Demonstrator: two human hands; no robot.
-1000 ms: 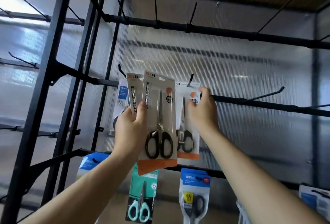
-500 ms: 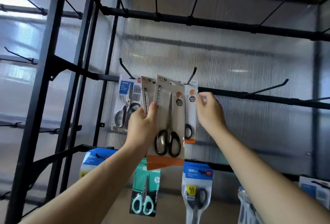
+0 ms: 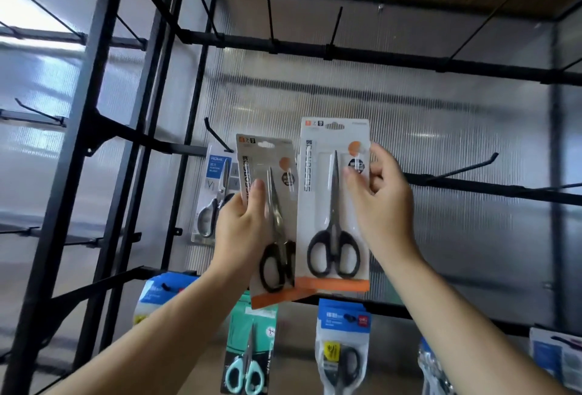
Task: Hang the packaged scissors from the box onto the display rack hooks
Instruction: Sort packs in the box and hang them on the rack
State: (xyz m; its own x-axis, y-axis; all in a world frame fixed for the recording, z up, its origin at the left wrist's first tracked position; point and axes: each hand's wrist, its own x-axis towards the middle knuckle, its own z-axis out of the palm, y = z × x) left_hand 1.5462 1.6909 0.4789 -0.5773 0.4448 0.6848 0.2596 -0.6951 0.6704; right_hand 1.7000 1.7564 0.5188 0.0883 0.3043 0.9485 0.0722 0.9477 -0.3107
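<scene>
My left hand [image 3: 241, 232] grips a packaged pair of black-handled scissors [image 3: 277, 221] by its left edge, tilted a little. My right hand [image 3: 382, 202] pinches a second, like pack [image 3: 333, 205] at its upper right edge, upright and just right of the first. Both cards have an orange strip at the bottom. They are held in front of the middle bar [image 3: 491, 188] of the black display rack. The hook behind the right pack is hidden. A bare hook [image 3: 466, 170] juts out to the right.
A pack of grey-handled scissors [image 3: 217, 199] hangs on the left hook [image 3: 217, 137]. On the row below hang a teal-handled pair [image 3: 248, 363], a blue-topped pack [image 3: 343, 350] and more packs at both sides. The top bar [image 3: 378, 55] carries bare hooks.
My right hand left the pack it hung on the hook and now holds one of the packs that were in my left hand. My left hand keeps one pack.
</scene>
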